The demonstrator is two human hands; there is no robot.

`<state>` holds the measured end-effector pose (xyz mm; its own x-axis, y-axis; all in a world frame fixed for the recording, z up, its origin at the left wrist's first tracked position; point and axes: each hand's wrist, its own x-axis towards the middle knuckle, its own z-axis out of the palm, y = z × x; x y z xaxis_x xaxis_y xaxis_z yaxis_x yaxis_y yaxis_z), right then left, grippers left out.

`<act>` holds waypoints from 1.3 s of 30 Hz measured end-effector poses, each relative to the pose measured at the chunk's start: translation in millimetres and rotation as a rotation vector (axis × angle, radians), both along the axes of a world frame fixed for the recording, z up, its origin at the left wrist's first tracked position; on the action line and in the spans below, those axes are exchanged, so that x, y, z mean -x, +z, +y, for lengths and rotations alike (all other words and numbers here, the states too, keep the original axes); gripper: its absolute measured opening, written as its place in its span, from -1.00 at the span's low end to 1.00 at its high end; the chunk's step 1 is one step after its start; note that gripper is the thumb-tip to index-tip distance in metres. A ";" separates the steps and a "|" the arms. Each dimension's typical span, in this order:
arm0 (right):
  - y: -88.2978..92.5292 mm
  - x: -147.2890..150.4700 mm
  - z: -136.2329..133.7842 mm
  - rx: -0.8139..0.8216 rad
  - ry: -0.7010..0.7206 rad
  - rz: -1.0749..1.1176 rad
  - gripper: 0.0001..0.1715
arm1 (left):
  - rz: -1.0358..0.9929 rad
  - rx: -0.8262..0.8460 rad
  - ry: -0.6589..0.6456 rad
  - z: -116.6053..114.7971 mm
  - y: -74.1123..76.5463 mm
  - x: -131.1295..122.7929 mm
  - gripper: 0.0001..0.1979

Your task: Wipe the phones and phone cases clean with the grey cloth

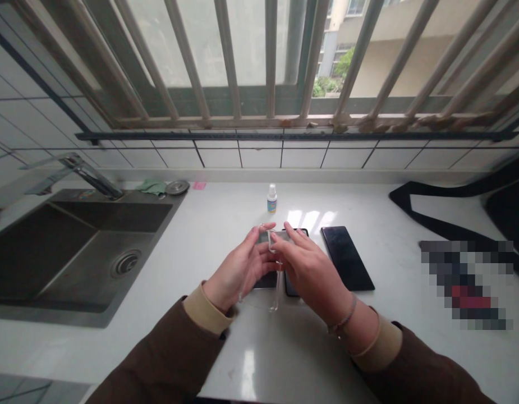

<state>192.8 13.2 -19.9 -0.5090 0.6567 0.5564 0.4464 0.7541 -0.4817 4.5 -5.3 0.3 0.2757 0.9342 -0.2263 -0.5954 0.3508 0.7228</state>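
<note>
A clear phone case point(278, 289) is held up between my hands, its see-through edges hard to make out. My left hand point(248, 264) grips it from the left, thumb raised and fingers curled behind it. On the other side, my right hand point(312, 264) has its fingers on the upper right part of the case. Below lie a dark phone point(265, 281) under my left hand and a black-edged phone point(291, 288) mostly covered by my right hand. A larger black phone point(347, 258) lies flat to the right.
A small white spray bottle point(271, 201) stands behind my hands. At left is a sink point(103, 224) with a faucet point(93, 177), a green cloth point(152, 187) and a drain strainer point(177, 187) nearby. A black strap point(442, 193) and a blurred-out item point(465, 286) lie on the right.
</note>
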 end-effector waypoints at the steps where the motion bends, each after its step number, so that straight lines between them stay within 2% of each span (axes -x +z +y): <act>1: -2.4 1.8 -0.8 -0.004 0.007 -0.052 -0.51 | 0.012 -0.001 0.039 0.3 0.0 -0.3 -0.56; 6: 0.8 5.6 -6.8 -0.039 0.068 -0.169 -0.59 | 0.093 -0.027 0.196 2.2 0.3 -0.1 -0.53; 13: 6.8 8.9 -18.1 -0.026 0.233 -0.146 -0.69 | 0.157 -0.054 0.422 7.1 -1.8 2.3 -0.56; 19: 6.9 12.2 -18.6 0.060 0.265 -0.069 -0.74 | 0.177 -0.117 0.501 8.4 -4.7 4.0 -0.58; 22: 11.2 13.1 -18.9 0.185 0.251 -0.065 -0.71 | 0.210 -0.131 0.510 7.1 -5.6 2.2 -0.56; 27: 13.3 12.3 -16.2 0.548 0.214 0.009 -0.70 | 0.191 -0.106 0.432 4.9 -5.1 -1.7 -0.51; 30: 8.9 11.7 -10.9 0.780 0.251 0.164 -0.66 | 0.158 -0.063 0.384 5.0 -3.4 -1.4 -0.52; 32: 6.6 9.6 -6.8 0.839 0.203 0.341 -0.63 | 0.124 -0.035 0.339 5.0 -1.9 -0.4 -0.54; 34: 7.0 5.0 -3.3 0.740 0.014 0.497 -0.63 | 0.085 -0.016 0.250 4.1 -0.9 0.4 -0.53; 36: 10.2 -0.9 -0.7 0.521 -0.208 0.540 -0.68 | 0.056 -0.005 0.123 2.4 -1.6 0.5 -0.50; 37: 12.1 -3.6 0.1 0.403 -0.270 0.513 -0.72 | 0.051 -0.006 0.061 1.4 -2.7 0.3 -0.49; 39: 14.8 -6.9 0.9 0.190 -0.246 0.406 -0.74 | 0.042 -0.022 -0.023 -0.4 -6.2 -0.6 -0.48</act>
<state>199.7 14.2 -5.1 -0.0941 0.8389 0.5360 0.3485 0.5321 -0.7716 5.1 -5.7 -5.9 0.2877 0.9326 -0.2179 -0.5562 0.3479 0.7547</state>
